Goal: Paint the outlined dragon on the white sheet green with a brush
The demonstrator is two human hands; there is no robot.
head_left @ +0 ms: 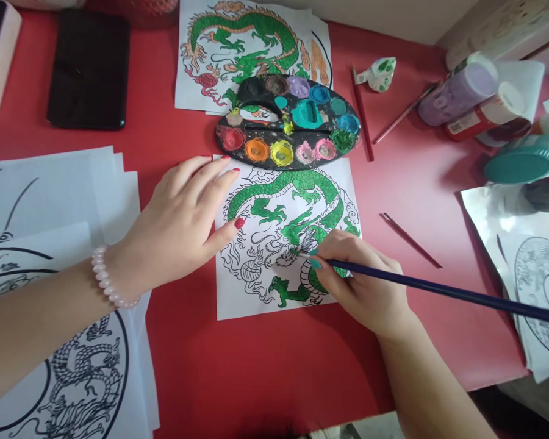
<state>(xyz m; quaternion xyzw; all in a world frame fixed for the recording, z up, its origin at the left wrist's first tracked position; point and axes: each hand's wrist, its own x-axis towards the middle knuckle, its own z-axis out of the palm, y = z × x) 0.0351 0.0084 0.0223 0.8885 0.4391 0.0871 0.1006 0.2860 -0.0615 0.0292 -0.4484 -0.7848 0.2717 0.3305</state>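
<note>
A sheet with a dragon line drawing (231,299) lies on the red table, its dragon body mostly painted green. My right hand (357,280) is closed in a pinch around a long dark blue paintbrush (439,292), with the tip at the dragon's head. My left hand (183,219) lies flat with fingers stretched, the fingertips on the sheet's upper left edge. A black oval paint palette (256,160) with several colour wells rests just beyond, overlapping the sheet's top.
Behind the palette lies a dragon picture (185,91) in green and orange. Loose brushes (412,239) and paint bottles (457,91) are at the right. A black phone-like device (89,70) sits back left. Printed sheets (114,213) cover the left side.
</note>
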